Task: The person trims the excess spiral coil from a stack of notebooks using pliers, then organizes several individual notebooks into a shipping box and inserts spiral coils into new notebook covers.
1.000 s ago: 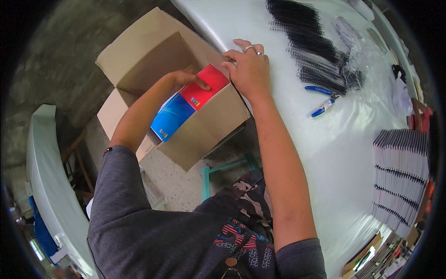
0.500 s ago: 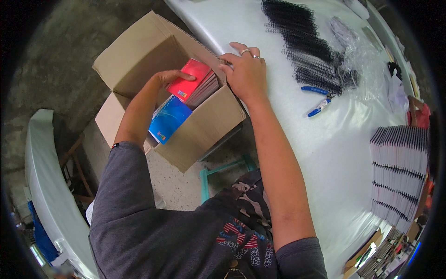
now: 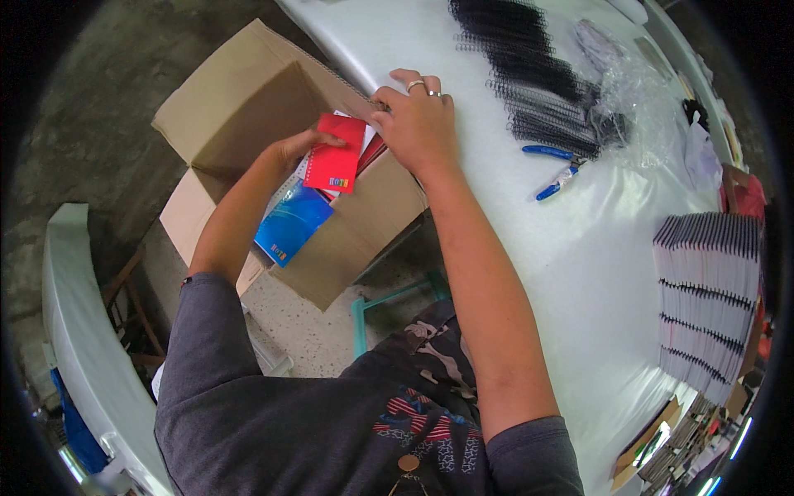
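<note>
My left hand (image 3: 299, 147) reaches into an open cardboard box (image 3: 364, 223) and pinches a small red notebook cover (image 3: 337, 157), thumb on top. The cover is lifted and tilted, with white pages and a row of punched holes along its left edge. Under it, more red-edged notebooks are partly hidden. A blue notebook (image 3: 294, 221) lies nearer me in the box. My right hand (image 3: 420, 124) rests at the box's right rim, with thumb and fingers curled over the cardboard edge next to the table.
On the white-covered table (image 3: 529, 273) lie black spiral binding coils (image 3: 529, 74), blue-handled pliers (image 3: 561, 169) and crumpled clear plastic (image 3: 641, 124). A tall stack of coil-bound notebooks (image 3: 707, 306) stands at the right. A green stool (image 3: 360, 326) is below the table edge.
My left hand has raised and turned the red cover, so it stands more upright, away from the notebooks beneath. My right hand stays at the box rim. The whole view has shifted slightly.
</note>
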`<state>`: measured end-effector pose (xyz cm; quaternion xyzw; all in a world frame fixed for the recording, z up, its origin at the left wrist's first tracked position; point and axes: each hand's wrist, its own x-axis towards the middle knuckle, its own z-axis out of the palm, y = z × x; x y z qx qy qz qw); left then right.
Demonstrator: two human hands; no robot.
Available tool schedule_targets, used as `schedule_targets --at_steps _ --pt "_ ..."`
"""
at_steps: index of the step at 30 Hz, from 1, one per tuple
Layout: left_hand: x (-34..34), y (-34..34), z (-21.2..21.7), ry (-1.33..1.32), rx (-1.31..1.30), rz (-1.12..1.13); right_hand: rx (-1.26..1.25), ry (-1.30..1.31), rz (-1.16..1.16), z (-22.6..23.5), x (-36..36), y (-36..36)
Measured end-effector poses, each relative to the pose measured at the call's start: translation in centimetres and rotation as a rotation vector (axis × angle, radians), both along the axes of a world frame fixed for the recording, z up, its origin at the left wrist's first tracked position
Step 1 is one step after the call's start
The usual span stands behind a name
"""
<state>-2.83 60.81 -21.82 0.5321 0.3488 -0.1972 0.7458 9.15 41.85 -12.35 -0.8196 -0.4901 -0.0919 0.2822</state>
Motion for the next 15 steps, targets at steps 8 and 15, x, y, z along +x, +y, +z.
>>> schedule_targets --at_steps 8,15 --pt "0.1 0.3 1.4 0.007 -0.02 -0.139 -0.008 -0.024 0.0 0.1 -0.1 -0.1" --pt "0.1 -0.8 1.1 0.058 -0.086 0.066 0.0 -0.015 -0.019 -0.2 0.1 -0.2"
